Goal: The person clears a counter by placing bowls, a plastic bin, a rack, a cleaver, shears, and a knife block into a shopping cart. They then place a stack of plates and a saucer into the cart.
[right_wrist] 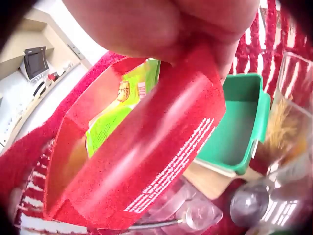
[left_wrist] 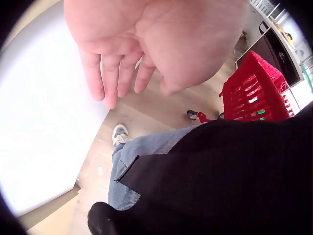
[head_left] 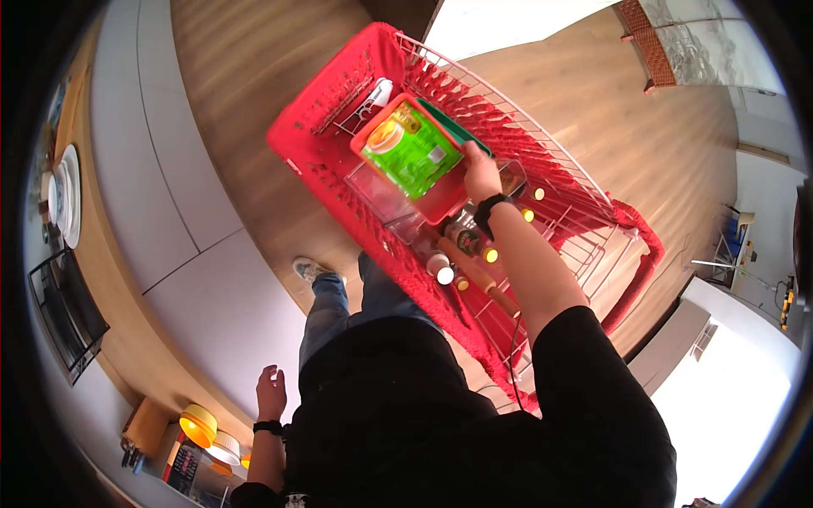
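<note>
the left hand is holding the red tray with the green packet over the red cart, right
Not the left. The right hand holds the red tray with the green packet over the red cart, as the head view shows. The left hand hangs open at the person's side, holding nothing.

Red lattice all over the cart [head_left: 322, 93]. Red again on the box [head_left: 442, 201], with bright green and yellow on its label [head_left: 411, 152]. Teal-green tub [right_wrist: 234, 127] at three o'clock of it in the right wrist view. Black sleeve [head_left: 593, 381], faded blue jeans [head_left: 326, 313], pale wood-grain floor [head_left: 254, 85].
</note>
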### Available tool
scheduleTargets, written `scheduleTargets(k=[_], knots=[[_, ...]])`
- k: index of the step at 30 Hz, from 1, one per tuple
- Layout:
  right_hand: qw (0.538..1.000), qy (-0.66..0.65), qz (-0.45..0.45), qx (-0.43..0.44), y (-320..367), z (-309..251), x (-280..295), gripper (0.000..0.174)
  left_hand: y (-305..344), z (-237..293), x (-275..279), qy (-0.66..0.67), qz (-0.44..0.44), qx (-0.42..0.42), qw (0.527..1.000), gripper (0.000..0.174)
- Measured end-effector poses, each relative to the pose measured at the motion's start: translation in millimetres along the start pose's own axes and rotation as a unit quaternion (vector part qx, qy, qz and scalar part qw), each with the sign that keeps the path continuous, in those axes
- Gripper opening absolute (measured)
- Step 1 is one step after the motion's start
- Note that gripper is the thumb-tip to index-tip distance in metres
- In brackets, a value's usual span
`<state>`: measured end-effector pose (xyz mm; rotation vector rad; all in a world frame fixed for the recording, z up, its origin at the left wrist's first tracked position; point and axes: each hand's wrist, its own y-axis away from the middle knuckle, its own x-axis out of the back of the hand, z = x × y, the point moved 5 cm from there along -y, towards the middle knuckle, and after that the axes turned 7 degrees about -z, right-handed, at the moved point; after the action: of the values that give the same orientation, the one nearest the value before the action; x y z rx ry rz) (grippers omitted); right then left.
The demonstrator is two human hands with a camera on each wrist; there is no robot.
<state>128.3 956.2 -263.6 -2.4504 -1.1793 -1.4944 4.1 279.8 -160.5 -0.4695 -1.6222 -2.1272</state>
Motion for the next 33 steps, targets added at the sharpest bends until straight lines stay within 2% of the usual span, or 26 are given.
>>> scheduleTargets(k=[1,3,5,11,13,17,19,21,22,23,24,26,27,28,29,31,32,33], knots=[[1.000,0.012,0.019,0.009,-8,2,9,0.037,0,1,1,-0.006,0.003,0.001,1.000,0.034],[0.997,0.075,0.017,-0.025,-23,10,25,0.039,-2,-5,-1,-0.005,0.007,0.002,1.000,0.034],[0.992,0.115,-0.008,-0.040,-35,16,32,0.035,1,-8,-2,0.000,0.005,0.009,1.000,0.034],[0.985,0.164,-0.026,-0.049,-55,38,17,0.027,11,-17,-7,0.010,0.018,0.027,0.999,0.034],[0.974,0.190,-0.064,-0.101,-53,39,16,0.025,17,-21,-12,0.011,0.021,0.032,0.999,0.034],[0.966,0.209,-0.081,-0.127,-46,29,21,0.022,26,-20,-17,0.033,0.024,0.044,0.998,0.033],[0.976,0.198,-0.002,-0.090,-40,21,27,0.021,28,-22,-16,0.045,0.029,0.049,0.997,0.033],[0.985,0.149,0.089,0.019,-28,7,36,0.025,26,-31,-12,0.066,0.037,0.039,0.996,0.034],[0.991,0.101,0.089,0.021,-19,-4,42,0.026,25,-35,-10,0.091,0.039,0.039,0.994,0.029],[0.995,0.051,0.087,0.023,-7,-21,50,0.027,25,-32,-4,0.115,0.041,0.037,0.992,0.032],[0.997,0.026,0.071,0.014,9,-36,57,0.026,26,-29,4,0.122,0.053,0.037,0.990,0.032],[0.999,-0.017,0.036,0.028,49,-74,68,0.026,34,-4,31,-0.005,0.071,0.033,0.997,0.047],[0.998,-0.035,0.016,0.052,68,-90,71,0.025,36,-4,38,0.018,0.109,0.010,0.994,0.057],[0.998,-0.026,0.008,0.059,88,-108,73,0.028,37,-8,43,0.026,0.102,0.001,0.994,0.060],[0.997,-0.019,-0.005,0.070,107,-122,70,0.031,41,-6,52,0.047,0.092,0.003,0.995,0.062],[0.981,0.041,-0.031,0.186,139,-136,56,0.039,47,-11,63,0.040,0.078,-0.027,0.996,0.061],[0.979,0.050,-0.094,0.174,160,-149,51,0.042,53,-12,70,0.031,0.093,-0.080,0.992,0.057],[0.967,0.102,-0.130,0.195,175,-157,43,0.039,60,-13,77,-0.008,0.133,-0.142,0.981,0.053]])
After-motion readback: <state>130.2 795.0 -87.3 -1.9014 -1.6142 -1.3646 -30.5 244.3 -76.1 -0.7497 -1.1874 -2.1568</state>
